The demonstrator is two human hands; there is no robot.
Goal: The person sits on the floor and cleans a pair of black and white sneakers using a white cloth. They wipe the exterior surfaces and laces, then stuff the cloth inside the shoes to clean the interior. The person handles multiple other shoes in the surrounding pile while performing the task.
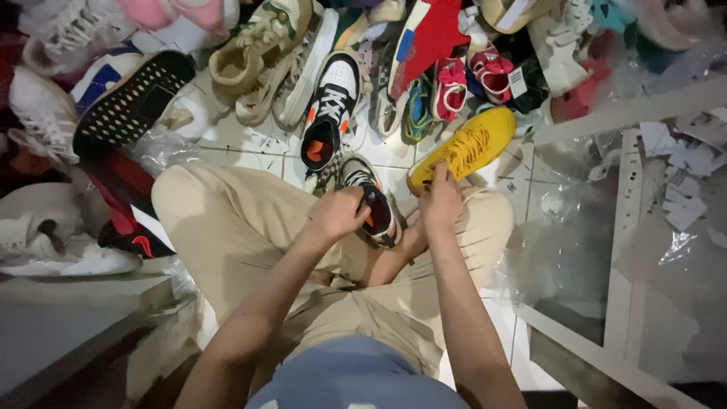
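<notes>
Seated figure, seen from above, knees drawn up in beige trousers [250, 220] and a blue shirt hem [356, 375] nearest the viewer. Both forearms reach forward between the knees.

Left hand [338, 214]: fingers curled shut over the rear of a black-and-grey sneaker [372, 198] with a red lining, which rests tilted against the person's legs, toe pointing away; the grip appears to steady the shoe so it cannot roll off the lap.

Right hand [441, 201]: fingertips pressed together, pinching the heel end of a yellow sneaker [466, 148] that lies on its side on the white tiled floor [242, 140], toe angled up and right. The hold at the heel suggests the shoe is being drawn out of, or held apart from, the heap.

Just beyond the hands lies a black, white and orange high-top [329, 110], sole toward the person. Farther off is the heap proper: an olive lace-up sneaker [257, 42], a black studded sole [136, 95], pink child's sandals [473, 76] and a red shoe [432, 34], stacked loosely and overlapping.

At right, a sheet of clear plastic [666, 197] strewn with torn paper scraps [685, 159].
</notes>
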